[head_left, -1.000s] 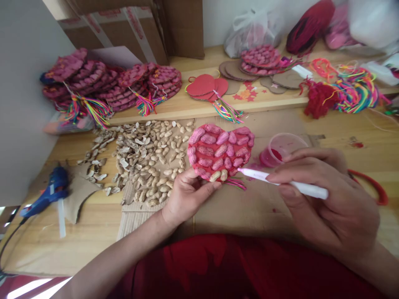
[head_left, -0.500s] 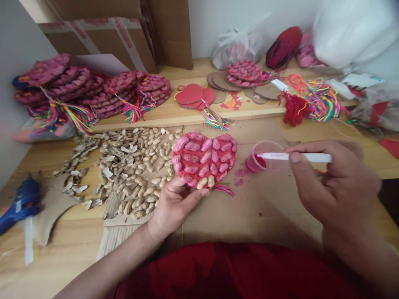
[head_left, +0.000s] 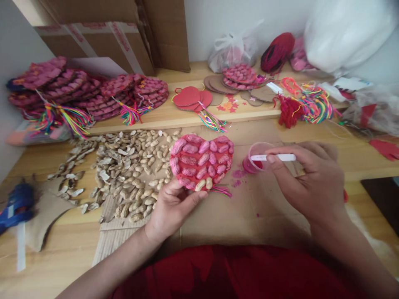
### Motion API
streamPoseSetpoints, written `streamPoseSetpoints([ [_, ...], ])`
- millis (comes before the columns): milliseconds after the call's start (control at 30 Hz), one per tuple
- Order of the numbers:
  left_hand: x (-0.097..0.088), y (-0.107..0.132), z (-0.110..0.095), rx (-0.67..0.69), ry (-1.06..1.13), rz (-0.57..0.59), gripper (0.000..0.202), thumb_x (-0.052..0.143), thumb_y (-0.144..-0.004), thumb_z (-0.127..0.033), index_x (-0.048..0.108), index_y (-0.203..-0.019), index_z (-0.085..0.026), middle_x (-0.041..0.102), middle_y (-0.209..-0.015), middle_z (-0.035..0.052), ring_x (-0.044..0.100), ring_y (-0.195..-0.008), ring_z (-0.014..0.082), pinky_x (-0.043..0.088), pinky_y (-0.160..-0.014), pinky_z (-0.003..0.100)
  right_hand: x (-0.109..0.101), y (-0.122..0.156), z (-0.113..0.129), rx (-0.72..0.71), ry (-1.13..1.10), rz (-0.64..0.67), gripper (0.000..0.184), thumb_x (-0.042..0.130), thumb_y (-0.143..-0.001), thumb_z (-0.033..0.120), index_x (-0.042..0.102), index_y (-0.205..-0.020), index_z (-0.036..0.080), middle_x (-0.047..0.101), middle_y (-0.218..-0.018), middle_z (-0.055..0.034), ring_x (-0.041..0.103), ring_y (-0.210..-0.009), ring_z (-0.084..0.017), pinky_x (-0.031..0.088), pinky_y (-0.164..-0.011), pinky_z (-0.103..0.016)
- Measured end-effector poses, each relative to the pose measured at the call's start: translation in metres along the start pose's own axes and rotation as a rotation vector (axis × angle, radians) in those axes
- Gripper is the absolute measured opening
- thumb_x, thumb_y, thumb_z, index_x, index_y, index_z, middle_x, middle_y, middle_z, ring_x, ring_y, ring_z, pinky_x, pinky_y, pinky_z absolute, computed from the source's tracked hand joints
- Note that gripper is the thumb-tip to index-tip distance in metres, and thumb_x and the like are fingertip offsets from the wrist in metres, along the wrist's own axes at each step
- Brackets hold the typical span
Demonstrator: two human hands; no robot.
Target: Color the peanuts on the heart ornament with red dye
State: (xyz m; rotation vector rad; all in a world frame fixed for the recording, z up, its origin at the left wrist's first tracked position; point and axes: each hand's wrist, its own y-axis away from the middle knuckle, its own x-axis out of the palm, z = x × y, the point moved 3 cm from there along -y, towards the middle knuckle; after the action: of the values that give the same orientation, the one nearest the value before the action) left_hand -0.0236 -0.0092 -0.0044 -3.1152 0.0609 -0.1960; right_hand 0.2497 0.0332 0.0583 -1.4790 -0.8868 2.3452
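My left hand (head_left: 173,206) grips the lower left edge of a red heart (head_left: 202,162) covered with pink-painted peanut shells; two shells at its bottom tip are unpainted, and a coloured tassel hangs from the tip. My right hand (head_left: 307,182) pinches a white brush (head_left: 273,158) whose tip reaches into a small clear cup of pink paint (head_left: 256,158) just right of the heart. Both rest over a sheet of brown cardboard (head_left: 249,207) spotted with pink drips.
A spread of loose peanuts and shells (head_left: 124,170) lies left of the heart. A blue glue gun (head_left: 15,205) sits at the far left. Stacks of finished pink hearts (head_left: 77,91), red hearts (head_left: 191,97), yarn (head_left: 308,104), bags and boxes (head_left: 102,33) line the back.
My right hand lifted the brush off the heart's lower tip and swung it right into the paint cup. The left hand kept its hold on the heart. The view shifted.
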Motion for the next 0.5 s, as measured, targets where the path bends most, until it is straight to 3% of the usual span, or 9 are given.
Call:
streamPoseSetpoints([
  [300,0.0006,-0.0002,-0.0003,0.001,0.002,0.001,0.014,0.083,-0.081,-0.018,0.080,-0.094,-0.023,0.080,-0.092,0.0026,0.070,-0.085,0.0163,0.058,-0.086,0.029,0.0011,0.0002,-0.0014,0.023,0.000,-0.028,0.014,0.071,-0.089,0.040,0.077,-0.096,0.029,0.072,-0.090,-0.0030,0.064,-0.087,-0.022,0.042,-0.088,-0.044],
  [500,0.0017,-0.0010,-0.0005,-0.045,0.042,0.005,0.012,0.084,-0.079,-0.020,0.077,-0.089,-0.021,0.078,-0.086,0.0018,0.068,-0.076,0.0142,0.058,-0.078,0.027,0.0000,-0.0001,-0.0013,0.030,-0.007,-0.047,0.017,0.070,-0.089,0.043,0.077,-0.095,0.029,0.071,-0.088,-0.0020,0.064,-0.088,-0.020,0.042,-0.088,-0.041],
])
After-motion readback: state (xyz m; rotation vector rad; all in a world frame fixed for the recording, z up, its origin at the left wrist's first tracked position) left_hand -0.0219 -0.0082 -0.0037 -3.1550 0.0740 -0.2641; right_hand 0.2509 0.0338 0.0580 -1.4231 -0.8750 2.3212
